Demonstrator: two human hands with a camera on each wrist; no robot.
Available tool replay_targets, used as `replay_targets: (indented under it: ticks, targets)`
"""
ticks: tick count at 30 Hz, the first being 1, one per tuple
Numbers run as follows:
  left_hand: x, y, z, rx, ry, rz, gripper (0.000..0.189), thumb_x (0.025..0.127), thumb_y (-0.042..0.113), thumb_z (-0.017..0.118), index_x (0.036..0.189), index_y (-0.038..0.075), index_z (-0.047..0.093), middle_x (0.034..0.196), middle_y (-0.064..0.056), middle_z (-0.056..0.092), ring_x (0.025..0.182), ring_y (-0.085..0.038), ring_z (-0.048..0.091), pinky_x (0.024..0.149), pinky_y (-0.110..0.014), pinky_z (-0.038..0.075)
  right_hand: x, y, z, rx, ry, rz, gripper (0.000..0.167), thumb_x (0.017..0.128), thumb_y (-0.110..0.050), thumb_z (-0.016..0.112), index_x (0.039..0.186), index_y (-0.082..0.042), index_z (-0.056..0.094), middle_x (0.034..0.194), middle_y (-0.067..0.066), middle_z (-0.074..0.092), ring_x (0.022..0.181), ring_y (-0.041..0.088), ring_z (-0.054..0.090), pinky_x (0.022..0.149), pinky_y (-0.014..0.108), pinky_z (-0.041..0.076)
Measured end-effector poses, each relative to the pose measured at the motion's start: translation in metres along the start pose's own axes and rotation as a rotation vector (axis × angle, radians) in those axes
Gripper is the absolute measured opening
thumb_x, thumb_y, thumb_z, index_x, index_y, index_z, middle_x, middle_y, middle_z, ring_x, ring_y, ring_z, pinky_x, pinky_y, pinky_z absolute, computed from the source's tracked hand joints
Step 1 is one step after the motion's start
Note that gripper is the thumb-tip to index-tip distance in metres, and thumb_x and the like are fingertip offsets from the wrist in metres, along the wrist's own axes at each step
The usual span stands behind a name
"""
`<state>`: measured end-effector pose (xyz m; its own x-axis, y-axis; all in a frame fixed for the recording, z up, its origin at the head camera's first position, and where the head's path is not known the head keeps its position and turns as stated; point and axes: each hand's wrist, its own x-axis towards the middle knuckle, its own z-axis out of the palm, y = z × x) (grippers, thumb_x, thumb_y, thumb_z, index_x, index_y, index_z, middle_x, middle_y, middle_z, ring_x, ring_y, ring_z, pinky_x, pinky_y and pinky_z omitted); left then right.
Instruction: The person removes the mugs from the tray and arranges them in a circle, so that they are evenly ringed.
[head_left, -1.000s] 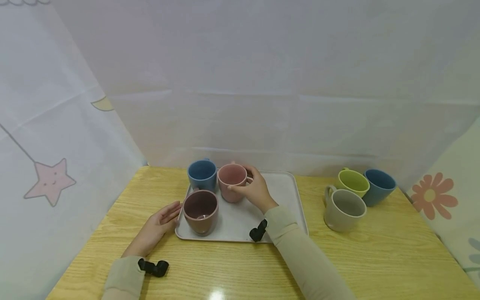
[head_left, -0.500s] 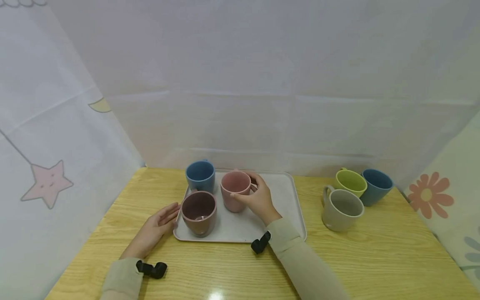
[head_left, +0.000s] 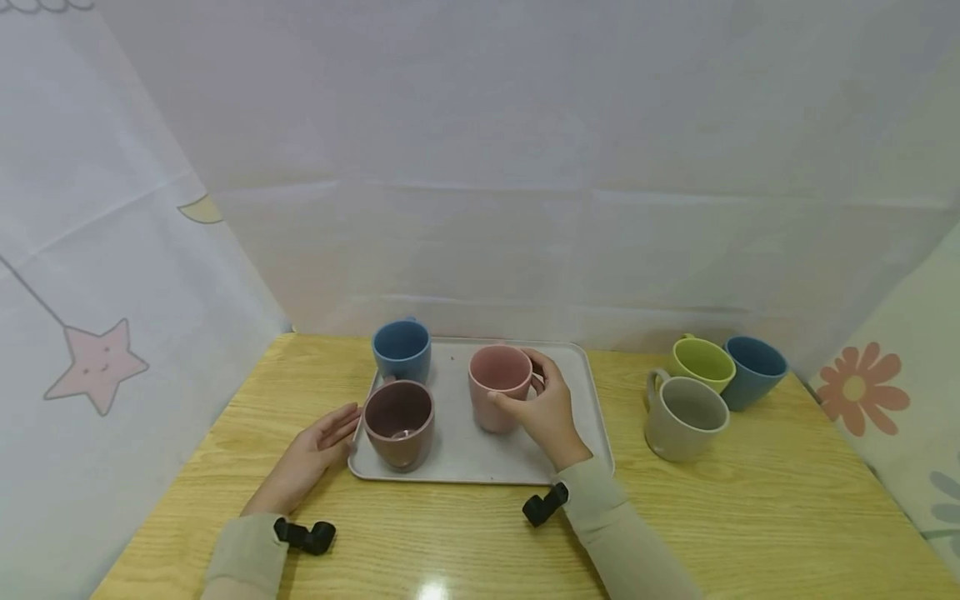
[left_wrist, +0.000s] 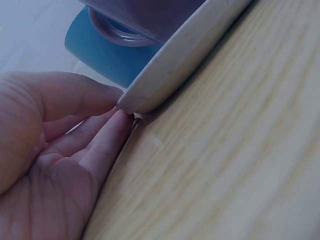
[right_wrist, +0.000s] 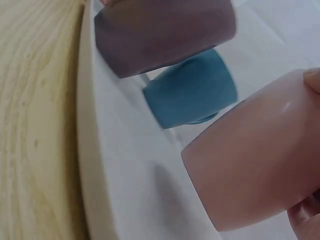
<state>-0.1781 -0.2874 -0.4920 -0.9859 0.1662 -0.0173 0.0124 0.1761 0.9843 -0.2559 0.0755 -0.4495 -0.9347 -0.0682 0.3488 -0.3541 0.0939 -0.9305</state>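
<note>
My right hand (head_left: 550,414) grips a pink mug (head_left: 495,408) by its side, thumb at the near rim and fingers on the right. The right wrist view shows the pink mug (right_wrist: 255,160) tilted a little above the pale tray (right_wrist: 130,200), with a shadow below it. Fingers straight, my left hand (head_left: 311,454) touches the left edge of the tray (head_left: 480,481). In the left wrist view its fingertips (left_wrist: 112,97) meet the tray's rim (left_wrist: 165,70). A brownish-mauve mug (head_left: 401,454) and a blue mug (head_left: 402,367) stand on the tray's left side.
To the right of the tray, a grey mug (head_left: 682,437), a lime green mug (head_left: 702,385) and another blue mug (head_left: 756,392) stand close together on the wooden table (head_left: 420,533). A pale cloth (head_left: 525,250) hangs behind the table.
My right hand has carried the pink mug to the right and slightly nearer, away from the blue and mauve mugs. My left hand has stayed at the tray's edge.
</note>
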Motion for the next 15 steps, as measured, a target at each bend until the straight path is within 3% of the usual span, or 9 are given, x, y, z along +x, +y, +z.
replay_targets:
  ticks: [9,15]
  targets:
    - [0.002,-0.004,-0.001,0.000,0.000,0.009,0.067,0.105,0.013,0.058,0.160,-0.002,0.022,0.161,-0.023,0.030,0.130,0.009,0.044,0.101,-0.011,0.040,-0.006,-0.020,-0.028,0.018,0.079,-0.059,0.083,0.070,0.000,0.092,0.142,0.001,0.050,0.140,0.016,0.051,0.129,0.030,0.052,0.110,0.036,0.044]
    - [0.003,-0.005,-0.001,-0.006,-0.003,-0.006,0.068,0.105,0.014,0.058,0.160,0.000,0.022,0.162,-0.020,0.030,0.131,0.008,0.044,0.102,-0.010,0.040,-0.009,-0.039,-0.050,0.001,0.111,-0.090,0.081,0.072,0.005,0.088,0.143,0.003,0.048,0.139,0.018,0.050,0.129,0.027,0.050,0.110,0.029,0.044]
